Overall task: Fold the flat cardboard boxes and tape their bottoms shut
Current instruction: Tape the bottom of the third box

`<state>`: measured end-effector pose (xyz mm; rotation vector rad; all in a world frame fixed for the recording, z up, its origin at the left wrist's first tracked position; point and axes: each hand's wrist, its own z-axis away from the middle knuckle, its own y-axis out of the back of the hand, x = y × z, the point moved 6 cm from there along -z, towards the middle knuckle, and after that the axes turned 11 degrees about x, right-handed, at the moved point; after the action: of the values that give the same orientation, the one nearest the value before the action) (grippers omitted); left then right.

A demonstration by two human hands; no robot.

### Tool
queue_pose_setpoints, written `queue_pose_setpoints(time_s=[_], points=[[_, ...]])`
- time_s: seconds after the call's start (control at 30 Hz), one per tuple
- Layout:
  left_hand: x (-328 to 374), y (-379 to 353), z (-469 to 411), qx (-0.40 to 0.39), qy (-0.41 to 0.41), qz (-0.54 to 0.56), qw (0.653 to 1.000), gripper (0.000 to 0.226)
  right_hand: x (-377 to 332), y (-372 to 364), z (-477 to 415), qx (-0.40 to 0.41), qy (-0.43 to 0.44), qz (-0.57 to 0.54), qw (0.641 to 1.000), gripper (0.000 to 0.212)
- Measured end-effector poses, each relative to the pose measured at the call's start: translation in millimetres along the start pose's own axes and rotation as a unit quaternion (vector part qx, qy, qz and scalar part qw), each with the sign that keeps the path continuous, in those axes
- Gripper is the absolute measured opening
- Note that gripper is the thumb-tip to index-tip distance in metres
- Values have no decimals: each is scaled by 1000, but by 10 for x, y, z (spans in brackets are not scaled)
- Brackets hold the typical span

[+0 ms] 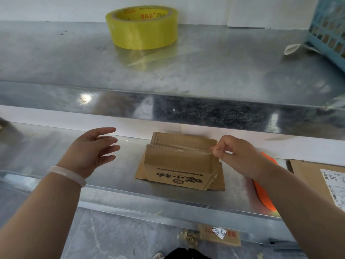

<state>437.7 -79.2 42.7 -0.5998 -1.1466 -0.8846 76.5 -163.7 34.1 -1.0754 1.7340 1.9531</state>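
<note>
Cardboard box [179, 163]: on the lower metal shelf [56, 152], centre. Our right hand [237, 156] pinches its top right edge; whether tape lies there, we cannot tell. Left hand [89, 148]: fingers spread, apart from box. Tape roll [141, 27]: upper shelf, far. Blue basket [330, 28]: cut off right.

Right hand [237, 156] pinches box [180, 163]; left hand [89, 148] open.

Packing station: steel shelves [168, 75], tape roll [141, 27], labelled parcel [321, 182], basket [328, 28].
</note>
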Motion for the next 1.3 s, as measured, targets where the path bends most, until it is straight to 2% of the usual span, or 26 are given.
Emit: queue_pose_setpoints(time_s=[0.1,0.3,0.37,0.43,0.5,0.53,0.6,0.67,0.73,0.9,1.0,1.07,1.3], points=[[-21,-55,-17,8,-1,-7,1000,27,23,57,-28,26,-46,-25,998,14],[-33,-131,-29,20,14,26,999,28,129,25,-2,34,-124,-202,971,19],[-28,-140,-24,14,23,40,999,28,139,71,4,70,-132,-220,964,12],[-11,-158,-10,3,27,47,999,28,119,170,29,131,-152,-250,947,21],[14,-187,5,-10,26,50,998,27,67,262,52,161,-155,-336,915,31],[26,-202,12,-15,24,50,998,27,45,273,70,145,-164,-393,893,36],[38,-215,20,-20,21,50,998,27,-30,234,135,69,-206,-479,850,25],[28,-210,25,-21,23,51,998,27,-49,147,219,6,-265,-507,820,14],[15,-193,30,-20,25,52,998,28,-47,71,281,-15,-297,-516,803,10],[19,-132,4,-8,30,63,998,28,-62,-43,290,-7,-300,-516,802,5],[8,-141,-11,-6,32,58,998,28,-23,-75,274,8,-302,-519,800,12],[-5,-159,-23,-7,33,56,998,28,9,-91,266,14,-300,-510,806,17],[-88,-183,-93,0,40,48,998,27,66,-98,209,8,-305,-452,838,7]])
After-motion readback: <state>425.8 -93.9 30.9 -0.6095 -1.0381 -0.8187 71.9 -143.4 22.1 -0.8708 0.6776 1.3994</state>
